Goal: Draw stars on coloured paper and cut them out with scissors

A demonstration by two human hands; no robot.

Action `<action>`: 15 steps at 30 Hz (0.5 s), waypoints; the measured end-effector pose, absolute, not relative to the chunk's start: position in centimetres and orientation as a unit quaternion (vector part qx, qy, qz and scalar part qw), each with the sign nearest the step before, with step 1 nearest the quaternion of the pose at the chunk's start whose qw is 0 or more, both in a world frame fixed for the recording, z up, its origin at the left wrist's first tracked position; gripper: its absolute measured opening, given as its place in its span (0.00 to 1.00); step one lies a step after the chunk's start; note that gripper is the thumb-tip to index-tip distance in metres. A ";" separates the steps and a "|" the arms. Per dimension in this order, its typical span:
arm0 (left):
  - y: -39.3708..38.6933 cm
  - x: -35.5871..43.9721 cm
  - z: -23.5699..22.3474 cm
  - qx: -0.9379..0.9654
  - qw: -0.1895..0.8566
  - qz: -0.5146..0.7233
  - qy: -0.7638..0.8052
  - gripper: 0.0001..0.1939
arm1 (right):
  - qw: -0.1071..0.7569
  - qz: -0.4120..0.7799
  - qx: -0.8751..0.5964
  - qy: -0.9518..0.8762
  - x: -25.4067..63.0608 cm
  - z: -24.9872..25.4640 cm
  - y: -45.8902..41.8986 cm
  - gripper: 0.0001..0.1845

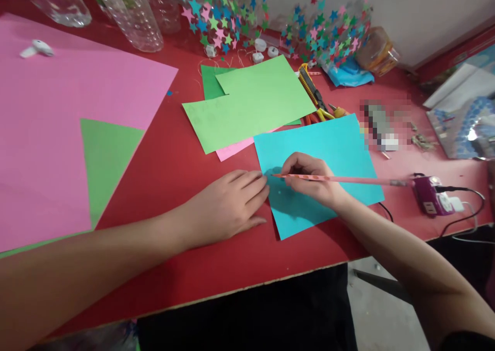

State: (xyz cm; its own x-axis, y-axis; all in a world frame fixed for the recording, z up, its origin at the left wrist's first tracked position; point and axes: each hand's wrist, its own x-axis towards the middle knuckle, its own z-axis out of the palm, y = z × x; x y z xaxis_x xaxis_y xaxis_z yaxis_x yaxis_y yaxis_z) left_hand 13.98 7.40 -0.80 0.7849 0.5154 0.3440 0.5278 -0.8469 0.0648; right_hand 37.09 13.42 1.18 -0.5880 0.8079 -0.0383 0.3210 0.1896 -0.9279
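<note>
A sheet of turquoise paper lies at a slant on the red table. Over it, my right hand pinches a long pink pencil patterned with orange marks. The pencil's tip points left, close to the sheet's left edge; whether it touches the paper I cannot tell. My left hand rests flat, palm down, its fingers stretched out and its fingertips at the turquoise sheet's left edge. Beyond both hands is a light green sheet with a notched corner, partly covering a dark green sheet and a small pink piece.
A large pink sheet with green paper spreads at left, an earbud on it. Plastic bottles and star-patterned clear containers stand behind. A box cutter lies past the papers. A purple power adapter with cables sits right.
</note>
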 end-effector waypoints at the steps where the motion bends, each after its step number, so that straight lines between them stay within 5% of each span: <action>1: 7.4 14.0 -0.8 -0.944 0.016 -0.181 -0.276 0.25 | 0.243 0.501 -0.391 -0.733 37.1 1.0 13.3 0.01; 15: 7.8 14.0 -0.7 -0.934 -0.011 -0.197 -0.297 0.21 | 0.241 0.402 -0.345 -0.813 37.5 0.5 13.2 0.04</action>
State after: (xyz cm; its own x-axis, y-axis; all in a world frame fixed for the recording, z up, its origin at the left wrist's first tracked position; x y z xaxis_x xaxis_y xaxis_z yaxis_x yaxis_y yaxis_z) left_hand 14.03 7.76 -0.70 0.7459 0.5593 0.3618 0.5503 -0.8234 0.1383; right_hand 37.52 13.17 0.54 -0.6455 0.7550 0.1154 0.3672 0.4393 -0.8199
